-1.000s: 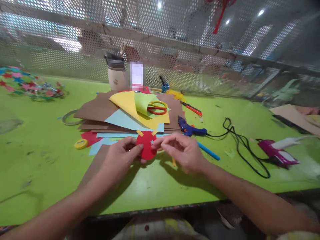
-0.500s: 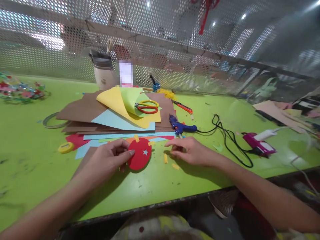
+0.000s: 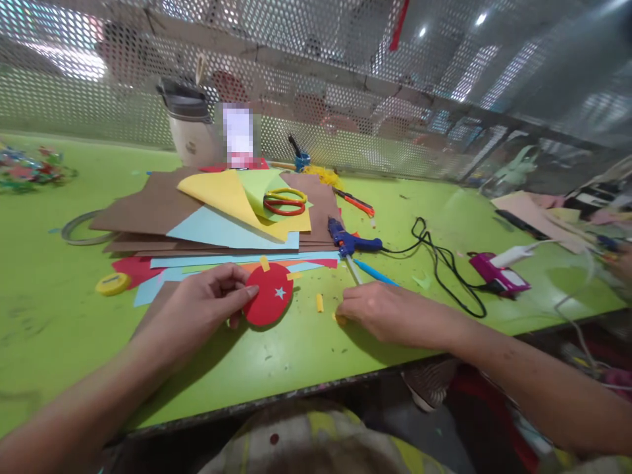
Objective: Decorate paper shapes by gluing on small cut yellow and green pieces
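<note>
My left hand (image 3: pixel 220 296) pinches the left edge of a red paper disc (image 3: pixel 264 311) between thumb and fingers, a little above the table. A pale blue star (image 3: pixel 280 293) lies on the disc, and short yellow strips (image 3: pixel 265 264) stick out at its top and upper right. To the right, my right hand (image 3: pixel 380 313) is down at the table with its fingertips together on a small yellow paper strip (image 3: pixel 340 319), mostly hidden under them. Another yellow strip (image 3: pixel 320 303) lies loose between the two hands.
Behind the hands lies a stack of brown sheets (image 3: pixel 133 204) with scissors (image 3: pixel 285 201) on top. A blue glue gun (image 3: pixel 353 238) rests right of it, its cord running to a purple power strip (image 3: pixel 501 273). A yellow tape roll (image 3: pixel 112 284) sits left. Another person's hand (image 3: pixel 623 263) shows far right.
My right hand has come down to the table, and its fingers have closed on the yellow strip nearer the front edge. My left hand still holds the red disc. The view has shifted slightly.
</note>
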The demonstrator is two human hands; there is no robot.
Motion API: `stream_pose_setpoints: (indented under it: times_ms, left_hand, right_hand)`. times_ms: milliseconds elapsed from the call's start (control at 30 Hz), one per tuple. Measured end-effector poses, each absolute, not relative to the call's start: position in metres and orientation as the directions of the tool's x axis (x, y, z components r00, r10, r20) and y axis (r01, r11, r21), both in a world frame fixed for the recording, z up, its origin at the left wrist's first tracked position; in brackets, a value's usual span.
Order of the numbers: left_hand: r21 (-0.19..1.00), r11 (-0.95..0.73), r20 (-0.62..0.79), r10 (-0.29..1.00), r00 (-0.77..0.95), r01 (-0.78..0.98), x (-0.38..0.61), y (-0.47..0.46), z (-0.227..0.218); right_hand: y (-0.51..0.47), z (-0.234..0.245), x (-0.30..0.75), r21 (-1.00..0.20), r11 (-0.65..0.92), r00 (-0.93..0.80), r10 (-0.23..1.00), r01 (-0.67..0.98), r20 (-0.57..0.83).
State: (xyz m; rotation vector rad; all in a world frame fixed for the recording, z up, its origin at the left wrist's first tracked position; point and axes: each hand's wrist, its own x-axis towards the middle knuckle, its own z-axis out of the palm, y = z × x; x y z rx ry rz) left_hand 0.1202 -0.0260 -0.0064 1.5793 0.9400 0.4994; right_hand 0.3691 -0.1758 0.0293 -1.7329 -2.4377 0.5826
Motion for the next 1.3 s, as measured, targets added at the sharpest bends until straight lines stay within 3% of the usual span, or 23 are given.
stream_pose_setpoints:
  times_ms: [300, 467, 600, 800, 1067, 1200, 1300]
  left_hand:
    - [0.972, 0.159, -0.233, 0.759, 0.608, 0.174, 0.119, -0.03, -0.005]
    - [0.966, 0.155, -0.25, 0.769, 0.588, 0.208, 0.121, -0.032, -0.003]
    - [0.961, 0.14, -0.256, 0.776, 0.577, 0.237, 0.125, -0.035, 0.0]
    - [0.957, 0.111, -0.25, 0.785, 0.567, 0.268, 0.127, -0.039, 0.003]
    - [0.972, 0.102, -0.211, 0.778, 0.592, 0.211, 0.123, -0.035, -0.002]
    - [0.973, 0.087, -0.196, 0.796, 0.572, 0.212, 0.119, -0.029, -0.004]
    - [0.968, 0.042, -0.178, 0.811, 0.557, 0.248, 0.115, -0.022, -0.006]
  right_hand:
    - [-0.16, 0.009, 0.386, -0.58, 0.028, -0.147, 0.976, 0.814, -0.159]
    - [-0.167, 0.005, 0.387, -0.575, 0.063, -0.145, 0.984, 0.816, -0.099]
    - [-0.183, 0.013, 0.373, -0.477, 0.167, -0.212, 0.976, 0.863, -0.042]
    - [-0.202, 0.023, 0.354, -0.085, 0.356, -0.363, 0.927, 0.931, -0.092]
    - [-0.204, 0.026, 0.337, 0.208, 0.482, -0.455, 0.875, 0.851, -0.165]
    - [-0.201, 0.022, 0.323, 0.299, 0.491, -0.457, 0.871, 0.818, -0.178]
    - [-0.2, 0.015, 0.321, 0.301, 0.469, -0.452, 0.883, 0.831, -0.128]
